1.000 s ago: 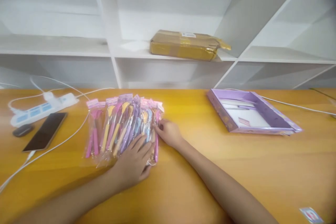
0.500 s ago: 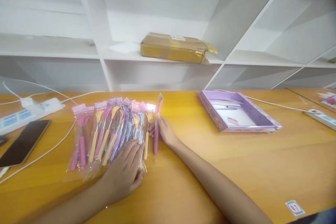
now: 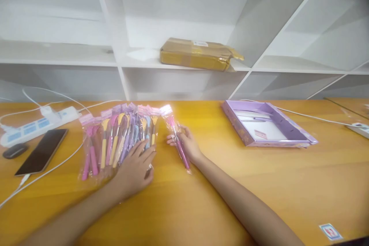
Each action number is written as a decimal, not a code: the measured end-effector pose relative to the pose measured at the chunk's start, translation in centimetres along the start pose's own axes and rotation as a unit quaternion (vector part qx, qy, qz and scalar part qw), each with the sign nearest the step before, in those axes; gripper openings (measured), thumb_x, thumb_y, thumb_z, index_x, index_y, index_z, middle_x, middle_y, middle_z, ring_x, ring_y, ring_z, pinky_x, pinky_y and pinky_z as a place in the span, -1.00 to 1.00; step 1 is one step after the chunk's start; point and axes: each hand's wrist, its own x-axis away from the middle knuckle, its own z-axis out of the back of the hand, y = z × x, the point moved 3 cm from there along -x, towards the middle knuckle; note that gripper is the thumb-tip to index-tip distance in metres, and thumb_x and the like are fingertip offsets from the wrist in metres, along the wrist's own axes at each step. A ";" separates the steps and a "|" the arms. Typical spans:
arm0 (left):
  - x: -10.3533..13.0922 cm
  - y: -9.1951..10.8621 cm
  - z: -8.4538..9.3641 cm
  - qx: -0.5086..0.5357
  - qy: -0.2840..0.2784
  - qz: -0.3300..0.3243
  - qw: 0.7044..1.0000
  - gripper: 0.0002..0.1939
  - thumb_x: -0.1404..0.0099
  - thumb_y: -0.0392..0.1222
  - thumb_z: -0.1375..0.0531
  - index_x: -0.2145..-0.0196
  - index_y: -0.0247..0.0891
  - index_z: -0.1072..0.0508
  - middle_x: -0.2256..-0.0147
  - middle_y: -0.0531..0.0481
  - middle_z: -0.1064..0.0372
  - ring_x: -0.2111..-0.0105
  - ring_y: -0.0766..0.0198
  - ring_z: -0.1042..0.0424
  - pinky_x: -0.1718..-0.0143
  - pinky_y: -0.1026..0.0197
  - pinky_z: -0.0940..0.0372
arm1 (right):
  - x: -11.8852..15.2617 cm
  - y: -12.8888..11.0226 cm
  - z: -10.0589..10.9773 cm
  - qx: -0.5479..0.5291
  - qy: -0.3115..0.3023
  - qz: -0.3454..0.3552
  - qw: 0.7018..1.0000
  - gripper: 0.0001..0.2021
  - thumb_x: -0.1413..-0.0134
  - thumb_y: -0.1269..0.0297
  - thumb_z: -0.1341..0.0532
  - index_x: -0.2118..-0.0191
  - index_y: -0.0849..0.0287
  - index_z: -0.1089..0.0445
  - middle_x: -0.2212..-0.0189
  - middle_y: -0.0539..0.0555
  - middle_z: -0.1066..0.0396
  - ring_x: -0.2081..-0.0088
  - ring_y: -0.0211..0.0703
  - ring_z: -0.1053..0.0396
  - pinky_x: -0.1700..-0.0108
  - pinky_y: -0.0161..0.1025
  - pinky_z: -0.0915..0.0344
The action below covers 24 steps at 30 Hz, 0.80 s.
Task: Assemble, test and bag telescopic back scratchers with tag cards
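A row of small back scratchers (image 3: 115, 142) in clear plastic sleeves lies at the left-centre of the table; they have hand-shaped heads and pink, yellow, purple or blue handles. Across the lower right part of the row rests my left hand (image 3: 137, 169), its fingers stretched out over the sleeves. To the right, my right hand (image 3: 188, 144) grips a single pink back scratcher (image 3: 180, 148) in its sleeve, apart from the row. That one is tilted, head up and to the left; some of my right fingers are partly hidden behind it.
A purple open box (image 3: 248, 138) with papers and a pen inside stands to the right. At left are a phone (image 3: 43, 152), a dark mouse-like object (image 3: 15, 150), a white power strip (image 3: 37, 125) and cables. A taped parcel (image 3: 198, 55) sits on the shelf behind.
The pink back scratcher in my right hand has swung from nearly upright to a slant, away from the row. My left hand stays on the row. The view has shifted slightly.
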 end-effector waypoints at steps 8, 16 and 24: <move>-0.4 0.1 3.7 0.095 -0.005 0.105 0.990 -0.55 -0.38 -0.12 -0.18 -0.20 -0.21 -0.44 -0.20 -0.21 -0.39 -0.32 -0.27 -0.14 -0.35 -0.37 -0.07 | 5.2 0.7 -2.6 0.018 -0.048 -0.004 0.999 -0.63 -0.27 -0.08 -0.32 0.11 0.12 -0.32 0.23 0.09 -0.60 0.28 -0.15 -0.52 0.16 -0.21 -0.41; -2.9 3.2 -1.6 0.574 0.054 0.304 0.758 -0.60 -0.50 0.21 -0.08 0.13 -0.19 -0.42 0.26 0.01 -0.40 0.21 0.15 -0.42 0.12 0.13 -0.34 | 9.7 0.2 -2.4 0.224 -0.286 0.035 0.931 -0.67 -0.47 -0.09 -0.11 0.12 0.10 -0.28 0.30 0.04 -0.47 0.33 -0.21 -0.44 0.22 -0.23 -0.37; -1.4 3.9 -2.4 0.619 -0.026 0.287 0.731 -0.70 -0.46 0.04 -0.21 0.00 -0.19 -0.42 0.25 0.02 -0.41 0.27 0.20 -0.39 0.16 0.17 -0.30 | 6.7 -3.0 3.3 0.395 -0.100 0.264 0.874 -0.87 -0.48 0.17 -0.13 0.13 0.08 -0.21 0.38 -0.01 -0.36 0.42 -0.23 -0.33 0.34 -0.26 -0.28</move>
